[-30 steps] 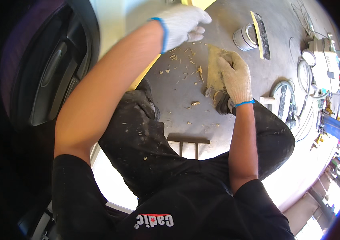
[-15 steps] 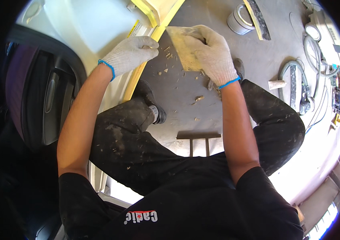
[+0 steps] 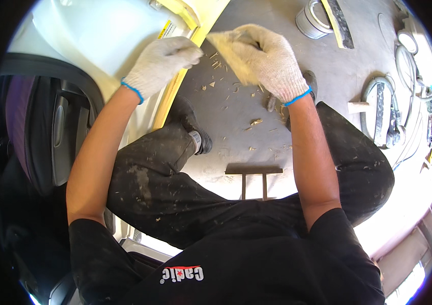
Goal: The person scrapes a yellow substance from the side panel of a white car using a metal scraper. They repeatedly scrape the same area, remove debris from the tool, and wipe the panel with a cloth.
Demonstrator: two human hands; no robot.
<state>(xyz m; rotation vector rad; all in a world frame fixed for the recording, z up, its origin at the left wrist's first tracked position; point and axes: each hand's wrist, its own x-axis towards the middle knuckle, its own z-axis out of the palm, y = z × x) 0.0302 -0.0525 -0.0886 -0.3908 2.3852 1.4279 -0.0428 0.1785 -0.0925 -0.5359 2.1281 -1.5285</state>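
My right hand (image 3: 272,58), in a white knit glove with a blue cuff, grips a thin, flat putty spreader (image 3: 231,58) smeared with yellow. The spreader is tilted, its far corner pointing left toward my left hand (image 3: 165,63). That hand wears a matching glove. Its fingers are curled together, apart from the spreader, and whatever they may hold is hidden. It is over the pale car body (image 3: 99,38), beside a yellow-coated edge (image 3: 177,86).
Yellow flakes (image 3: 256,122) litter the grey floor between my feet. A metal can (image 3: 311,23) stands far right, with a long dark-faced board (image 3: 339,25) by it. Hoses (image 3: 378,86) lie at the right. An open car door (image 3: 48,132) is on my left.
The spreader has turned and now shows narrower. My left hand has shifted slightly up and left, its fingers more bent. My view has moved a little.
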